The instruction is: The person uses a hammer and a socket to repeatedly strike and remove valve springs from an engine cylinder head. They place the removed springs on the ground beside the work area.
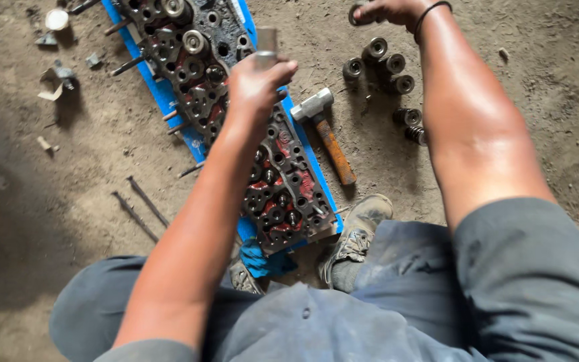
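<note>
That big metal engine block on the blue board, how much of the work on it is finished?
Done: a cluster of round metal valve springs lies off on the dirt, beside a wooden-handled hammer. In hand: the left hand grips a grey metal tube above the long greasy engine head; the right hand holds another spring. Left: a few round parts near the head's far end remain seated.

An informal engine-repair workshop with a bare, dusty dirt floor [48,201]. A greasy metal cylinder head with red-stained ports [236,121] lies on a blue plastic sheet [162,94], beside a steel hammer with a rusty orange handle [326,134]. Dark coiled valve springs [383,67] and thin metal rods [139,208] lie scattered on the ground.
</note>
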